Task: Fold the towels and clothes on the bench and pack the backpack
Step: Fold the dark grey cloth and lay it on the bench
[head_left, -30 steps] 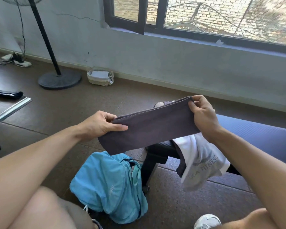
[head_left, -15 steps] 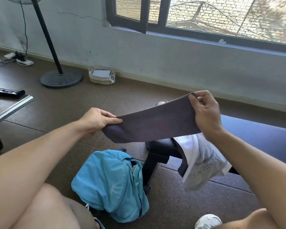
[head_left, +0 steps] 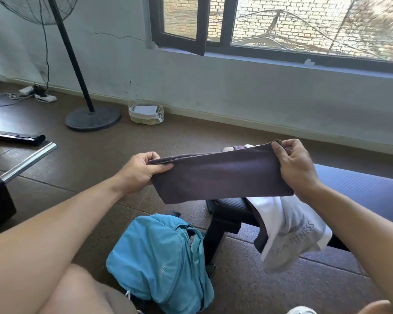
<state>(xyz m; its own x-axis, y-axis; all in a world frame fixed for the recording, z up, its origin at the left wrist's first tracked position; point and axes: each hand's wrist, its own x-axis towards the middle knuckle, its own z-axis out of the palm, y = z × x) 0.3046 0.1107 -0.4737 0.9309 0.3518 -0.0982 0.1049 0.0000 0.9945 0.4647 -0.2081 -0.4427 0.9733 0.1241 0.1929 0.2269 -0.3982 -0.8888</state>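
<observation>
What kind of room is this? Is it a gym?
Probably a small gym or workout room. There is a padded bench, a white towel printed with the word FITNESS, and a metal bar that looks like exercise equipment. A standing fan cools the room.

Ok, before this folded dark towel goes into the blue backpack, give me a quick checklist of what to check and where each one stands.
1. Left hand grips one end of the dark towel: ok.
2. Right hand pinches the other end: ok.
3. Towel folded into a flat band, held taut in the air between the hands: ok.
4. Blue backpack sits on the floor below the towel, zip partly open: ok; whether the opening is wide enough, cannot tell.
5. Room left inside the backpack: cannot tell, the inside is hidden.
6. All clothes folded: not ok, a white and grey garment hangs unfolded over the edge of the bench.
</observation>
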